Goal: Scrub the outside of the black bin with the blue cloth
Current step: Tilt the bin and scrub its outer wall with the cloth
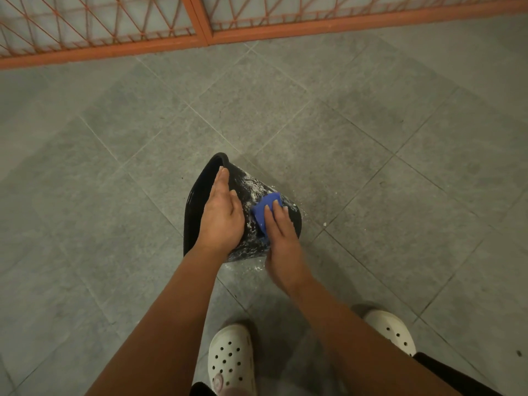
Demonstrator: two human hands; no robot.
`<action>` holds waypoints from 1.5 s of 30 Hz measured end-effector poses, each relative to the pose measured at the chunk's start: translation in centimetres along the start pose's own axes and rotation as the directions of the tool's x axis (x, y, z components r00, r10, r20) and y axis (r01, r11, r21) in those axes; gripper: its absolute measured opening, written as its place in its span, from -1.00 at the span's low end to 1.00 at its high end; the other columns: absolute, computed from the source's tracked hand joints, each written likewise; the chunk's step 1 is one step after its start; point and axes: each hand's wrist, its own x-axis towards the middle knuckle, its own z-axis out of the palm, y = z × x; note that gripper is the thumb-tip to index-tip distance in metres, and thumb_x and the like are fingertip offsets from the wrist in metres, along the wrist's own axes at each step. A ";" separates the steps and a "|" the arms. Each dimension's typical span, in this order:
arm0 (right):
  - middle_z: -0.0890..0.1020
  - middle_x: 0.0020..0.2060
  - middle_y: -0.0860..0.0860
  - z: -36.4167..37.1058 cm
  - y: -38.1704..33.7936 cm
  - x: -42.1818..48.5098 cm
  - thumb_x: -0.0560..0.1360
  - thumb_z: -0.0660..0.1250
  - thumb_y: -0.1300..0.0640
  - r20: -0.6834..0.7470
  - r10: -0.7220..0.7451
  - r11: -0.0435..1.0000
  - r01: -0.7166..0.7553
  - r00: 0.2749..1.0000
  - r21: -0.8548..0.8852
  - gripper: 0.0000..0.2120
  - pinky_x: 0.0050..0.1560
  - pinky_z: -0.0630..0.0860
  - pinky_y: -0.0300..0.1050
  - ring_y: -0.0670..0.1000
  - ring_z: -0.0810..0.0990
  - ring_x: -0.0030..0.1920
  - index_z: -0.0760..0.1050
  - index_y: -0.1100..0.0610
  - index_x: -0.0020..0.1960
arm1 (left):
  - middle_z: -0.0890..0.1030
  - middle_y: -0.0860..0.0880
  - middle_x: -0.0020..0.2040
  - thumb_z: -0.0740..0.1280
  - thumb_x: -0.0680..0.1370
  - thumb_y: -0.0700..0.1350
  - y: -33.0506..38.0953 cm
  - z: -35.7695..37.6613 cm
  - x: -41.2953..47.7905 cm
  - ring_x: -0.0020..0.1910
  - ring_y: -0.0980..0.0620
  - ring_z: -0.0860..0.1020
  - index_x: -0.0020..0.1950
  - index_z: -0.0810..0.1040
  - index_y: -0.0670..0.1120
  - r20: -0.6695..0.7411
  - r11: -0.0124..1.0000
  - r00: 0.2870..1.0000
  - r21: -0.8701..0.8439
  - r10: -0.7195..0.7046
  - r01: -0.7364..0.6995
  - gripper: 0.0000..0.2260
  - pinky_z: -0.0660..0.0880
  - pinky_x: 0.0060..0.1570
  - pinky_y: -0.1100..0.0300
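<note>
The black bin (pixel 197 204) lies tipped on its side on the grey tiled floor, its mouth facing left and its base to the right. White soap foam streaks its upper outside wall. My left hand (pixel 221 215) rests flat on the bin's wall near the rim, fingers straight. My right hand (pixel 281 244) presses the blue cloth (pixel 264 210) against the foamy outside wall near the base, fingers straight on top of the cloth.
Grey floor tiles (pixel 357 144) spread all around, with foam flecks beside the bin's base. An orange metal grille gate (pixel 200 32) runs along the far edge. My two white clogs (pixel 231 358) stand just behind the bin.
</note>
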 end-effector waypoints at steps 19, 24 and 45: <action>0.03 0.51 0.14 0.0 -1.5 -1.7 0.36 0.14 0.49 0.006 0.051 0.999 -0.051 0.999 0.009 -0.24 0.46 0.01 0.26 0.21 -0.12 0.50 0.02 0.21 0.51 | 0.53 -0.26 0.21 0.03 0.67 -0.09 0.9 -0.4 -0.2 0.02 -0.03 0.58 0.56 -0.01 0.06 0.060 0.996 0.995 -0.014 -0.084 0.085 -0.53 0.47 0.01 0.19; -0.01 0.51 0.04 -0.1 -2.0 0.1 0.36 0.19 0.52 0.021 -0.027 0.998 0.026 0.999 0.064 -0.17 0.47 0.01 0.18 0.15 -0.14 0.51 -0.06 0.11 0.51 | 0.50 0.14 0.05 0.03 0.67 -0.09 1.1 -0.7 -0.4 -0.20 0.37 0.45 0.56 0.03 0.06 0.072 0.992 0.992 -0.071 -0.101 0.106 -0.55 0.34 -0.06 0.42; -0.02 0.51 0.13 -0.8 -2.9 -0.3 0.39 0.21 0.50 0.054 0.060 0.998 -0.058 0.997 -0.026 -0.25 0.48 -0.02 0.21 0.16 -0.19 0.49 0.01 0.24 0.50 | 0.43 0.20 -0.22 0.02 0.67 -0.08 -0.1 -0.6 0.1 -0.28 0.29 0.44 0.56 0.03 0.05 0.041 0.995 0.997 -0.068 -0.066 0.069 -0.55 0.34 -0.24 0.56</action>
